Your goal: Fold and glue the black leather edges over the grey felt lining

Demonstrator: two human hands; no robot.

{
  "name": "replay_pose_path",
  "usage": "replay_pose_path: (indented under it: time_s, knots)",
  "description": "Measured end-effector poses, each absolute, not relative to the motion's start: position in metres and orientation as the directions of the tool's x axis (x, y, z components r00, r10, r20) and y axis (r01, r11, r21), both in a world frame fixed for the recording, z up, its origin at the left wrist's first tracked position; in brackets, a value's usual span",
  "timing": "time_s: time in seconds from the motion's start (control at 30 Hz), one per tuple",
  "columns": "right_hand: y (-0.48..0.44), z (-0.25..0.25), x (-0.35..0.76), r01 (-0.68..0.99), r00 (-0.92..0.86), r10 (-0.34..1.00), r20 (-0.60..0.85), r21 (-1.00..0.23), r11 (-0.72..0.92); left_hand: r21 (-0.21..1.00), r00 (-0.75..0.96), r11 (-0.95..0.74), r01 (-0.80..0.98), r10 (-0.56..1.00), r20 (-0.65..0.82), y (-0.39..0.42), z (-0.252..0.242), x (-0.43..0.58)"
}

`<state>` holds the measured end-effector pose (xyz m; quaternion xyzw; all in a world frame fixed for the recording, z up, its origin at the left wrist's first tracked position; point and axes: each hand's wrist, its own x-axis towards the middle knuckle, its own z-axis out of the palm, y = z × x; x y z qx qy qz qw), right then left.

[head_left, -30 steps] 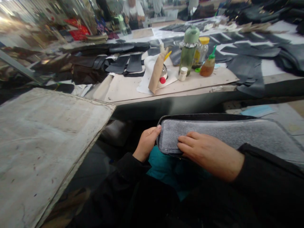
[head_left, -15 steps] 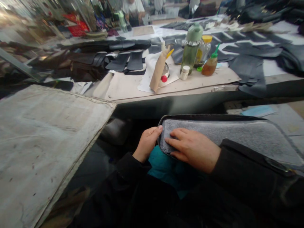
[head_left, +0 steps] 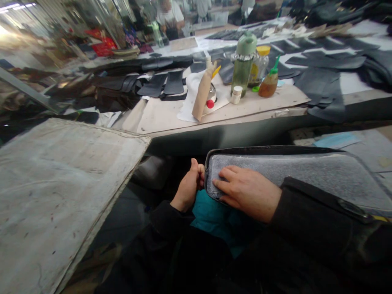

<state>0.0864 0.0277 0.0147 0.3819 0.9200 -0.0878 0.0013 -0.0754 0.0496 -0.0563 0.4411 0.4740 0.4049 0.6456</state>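
Note:
A long grey fuzzy panel (head_left: 306,175) with rounded corners lies before me, ringed by a raised black leather-like edge (head_left: 275,150). My right hand (head_left: 245,190) rests flat near its left end, fingers spread on the grey surface and gripping nothing. At that same end, my left hand (head_left: 188,185) is beside the black edge. Its thumb points up, away from the edge, while the bent fingers touch or nearly touch the rim; their tips are partly hidden. Teal cloth (head_left: 211,214) shows below the panel.
A worn pale board (head_left: 45,192) juts in at left. On the table beyond stand a green bottle (head_left: 243,67), a small white bottle (head_left: 236,94), a brown-liquid squeeze bottle (head_left: 268,85) and a brown paper roll (head_left: 202,96). Black leather pieces (head_left: 321,87) lie around; a person (head_left: 170,18) is behind.
My left thumb has lifted off the panel's black edge and now points upward; the left hand has shifted slightly left. My right hand stays on the grey surface.

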Motion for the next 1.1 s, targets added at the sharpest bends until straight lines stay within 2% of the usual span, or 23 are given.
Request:
replay_pose_path:
  time_s: [0.27, 0.43, 0.53, 0.67, 0.8, 0.93, 1.1]
  knots:
    - [0.027, 0.014, 0.089, 0.704, -0.703, 0.710, -0.046, -0.182, 0.686, 0.940, 0.042, 0.165, -0.298, 0.986, -0.160, 0.036, -0.072, -0.069]
    - [0.027, 0.014, 0.088, 0.712, -0.696, 0.717, -0.047, -0.174, 0.680, 0.966, -0.056, 0.042, -0.254, 0.997, -0.058, 0.035, -0.081, -0.067]
    - [0.026, 0.013, 0.088, 0.710, -0.697, 0.717, -0.036, -0.175, 0.682, 0.982, -0.064, -0.042, -0.184, 0.997, 0.030, 0.037, -0.084, -0.070]
    - [0.026, 0.012, 0.089, 0.707, -0.699, 0.714, -0.033, -0.180, 0.684, 0.993, 0.021, -0.119, -0.005, 0.993, 0.119, 0.039, -0.075, -0.076]
    - [0.026, 0.011, 0.088, 0.704, -0.700, 0.714, -0.022, -0.188, 0.684, 0.967, 0.153, -0.131, 0.218, 0.983, 0.098, 0.043, -0.055, -0.083]
    - [0.025, 0.009, 0.086, 0.699, -0.702, 0.712, 0.002, -0.188, 0.690, 0.875, 0.272, -0.211, 0.436, 0.958, 0.096, 0.048, -0.038, -0.087]
    - [0.024, 0.007, 0.082, 0.708, -0.692, 0.722, 0.023, -0.178, 0.684, 0.773, 0.394, -0.260, 0.579, 0.919, 0.014, 0.057, -0.022, -0.088]
